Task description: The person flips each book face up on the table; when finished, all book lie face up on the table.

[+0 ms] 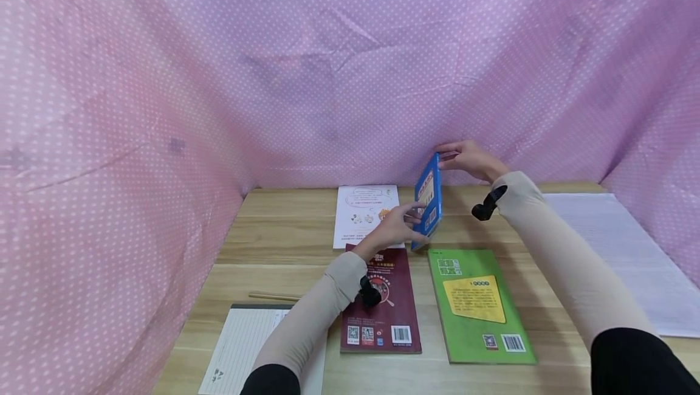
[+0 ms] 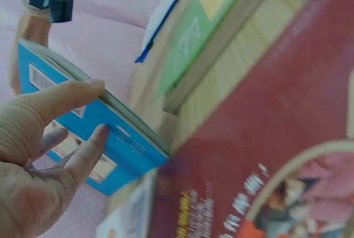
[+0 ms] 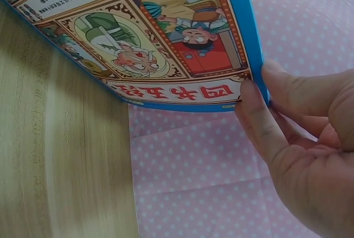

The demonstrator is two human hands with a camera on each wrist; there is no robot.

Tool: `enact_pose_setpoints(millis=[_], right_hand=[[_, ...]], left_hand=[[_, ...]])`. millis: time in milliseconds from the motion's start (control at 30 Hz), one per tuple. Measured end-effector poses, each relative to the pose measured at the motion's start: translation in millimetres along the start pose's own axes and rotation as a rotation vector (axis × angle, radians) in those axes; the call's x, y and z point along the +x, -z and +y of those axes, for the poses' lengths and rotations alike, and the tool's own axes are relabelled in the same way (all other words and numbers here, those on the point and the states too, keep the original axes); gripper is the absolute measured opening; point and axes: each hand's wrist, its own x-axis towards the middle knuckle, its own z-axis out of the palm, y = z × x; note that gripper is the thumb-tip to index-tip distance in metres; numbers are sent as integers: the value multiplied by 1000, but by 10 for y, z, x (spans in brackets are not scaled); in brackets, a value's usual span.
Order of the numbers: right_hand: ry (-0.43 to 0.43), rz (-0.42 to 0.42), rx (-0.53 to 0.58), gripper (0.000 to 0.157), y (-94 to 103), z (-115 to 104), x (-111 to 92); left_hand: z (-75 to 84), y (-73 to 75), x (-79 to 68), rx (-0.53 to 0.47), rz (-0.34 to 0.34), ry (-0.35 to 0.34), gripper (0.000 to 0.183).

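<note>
The right grip [image 1: 474,161] pinches an edge of the blue book [image 1: 429,183]; the left grip [image 1: 395,226], fingers spread, touches its cover. The book stands tilted over the wood-grained counter [image 1: 284,225], likely light, bendy and slick (its cover looks coated), best held by opposite edges. Behind hangs creased polka-dot cloth [image 1: 383,79].

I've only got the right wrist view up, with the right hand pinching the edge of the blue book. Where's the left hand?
Observer: The left hand touches the barcoded side of the blue book, seen in the head view.

Operator: Okay, what's lying nearer the person than that book?

Observer: A maroon book lies flat on the table, with a green book flat to its right.

Operator: And left of those?

Observer: A lined pad, partly hidden behind the left sleeve.
</note>
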Motion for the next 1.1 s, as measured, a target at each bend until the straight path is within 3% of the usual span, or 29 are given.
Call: enact_pose_setpoints(millis=[467, 800, 1100], right_hand=[[5, 8, -33, 61, -62, -33, -8], [38, 5, -22, 58, -63, 5, 15], [81, 7, 71, 66, -188, 12, 17]], left_hand=[[371, 20, -41, -10, 58, -66, 81], [383, 4, -51, -4, 100, -115, 75], [336, 77, -38, -58, 134, -138, 74]])
